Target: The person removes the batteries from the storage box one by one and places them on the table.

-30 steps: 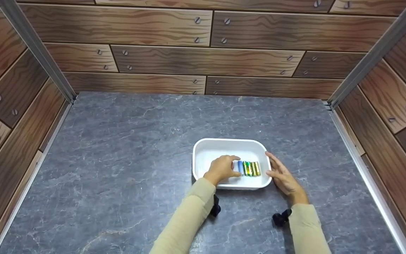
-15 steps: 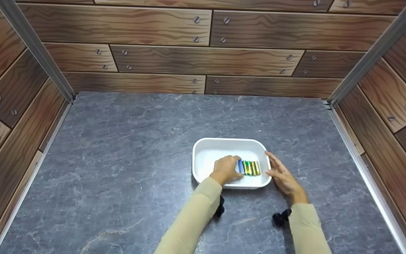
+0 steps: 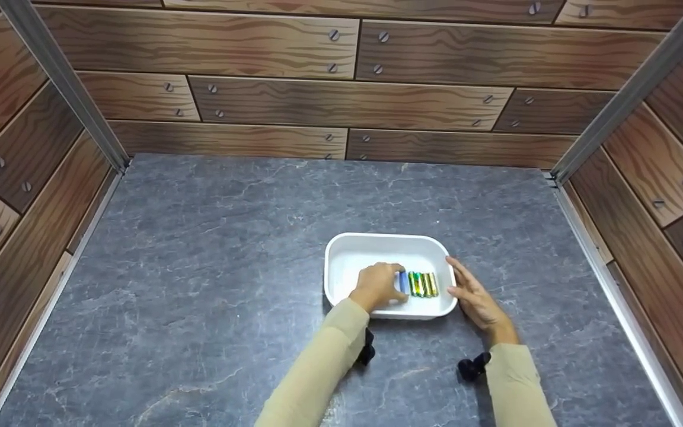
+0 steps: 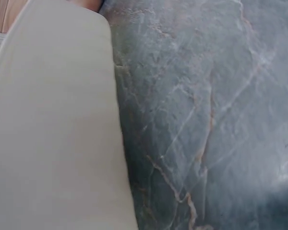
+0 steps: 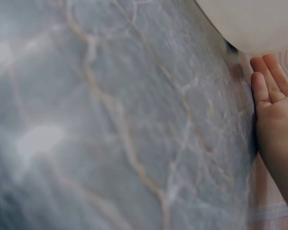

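A white plastic tub [image 3: 389, 236] stands on the grey marbled table. Inside it, toward the right, several green and gold batteries [image 3: 423, 284] lie side by side. My left hand [image 3: 377, 283] reaches into the tub, thumb and forefinger pinching a blue battery [image 3: 402, 283] at its two ends; a narrow gap separates it from the green one. At the tub's right end my right hand [image 3: 484, 305] touches the outer wall with its fingertips and thumb spread apart. Straight fingers [image 5: 273, 76] show by the tub [image 5: 259, 21] in the right wrist view. The left wrist view shows mostly sleeve.
Grey marbled tabletop [image 3: 199, 267] spreads around the tub. Wood-patterned walls [image 3: 341, 101] close off the back and both sides, with metal posts [image 3: 72, 89] in the corners. Black wrist devices [image 3: 473, 366] sit at the cuffs.
My left hand shifts right onto the blue battery, its thumb and forefinger closing at the ends, then moves slightly left, opening a gap beside the green battery. The right hand stays against the tub.
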Motion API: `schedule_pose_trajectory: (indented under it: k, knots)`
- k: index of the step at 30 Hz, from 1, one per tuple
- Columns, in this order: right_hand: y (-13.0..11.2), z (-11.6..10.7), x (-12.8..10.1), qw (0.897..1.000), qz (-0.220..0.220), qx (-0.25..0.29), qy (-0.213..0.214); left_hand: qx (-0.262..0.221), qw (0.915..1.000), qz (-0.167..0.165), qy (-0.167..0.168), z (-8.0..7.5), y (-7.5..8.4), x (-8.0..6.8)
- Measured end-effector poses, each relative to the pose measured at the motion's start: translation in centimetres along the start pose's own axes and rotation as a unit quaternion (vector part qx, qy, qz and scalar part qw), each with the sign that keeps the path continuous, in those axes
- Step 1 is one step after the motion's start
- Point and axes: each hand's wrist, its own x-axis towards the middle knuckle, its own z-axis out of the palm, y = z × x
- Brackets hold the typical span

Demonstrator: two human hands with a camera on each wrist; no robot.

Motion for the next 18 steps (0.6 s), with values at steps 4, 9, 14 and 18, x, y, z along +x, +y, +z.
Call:
schedule_pose_trajectory:
  k: [4, 9, 14, 18]
  knots:
    - [0.2, -0.2, -0.1, 1.000, -0.012, 0.008, -0.002, -0.003, 0.9999, 0.011, 0.009, -0.6, -0.1, -0.3]
    - [0.3, -0.3, 0.0, 1.000, -0.016, 0.013, -0.009, 0.008, 0.9994, 0.027, 0.020, -1.3, -0.4, -0.7]
    - [0.3, -0.2, 0.0, 1.000, -0.021, 0.013, -0.006, 0.013, 0.9988, 0.040, 0.024, -1.9, -0.8, -1.0]
    - [0.2, 0.0, 0.0, 1.000, -0.023, 0.010, 0.001, 0.018, 0.9983, 0.050, 0.023, -2.4, -1.2, -1.3]
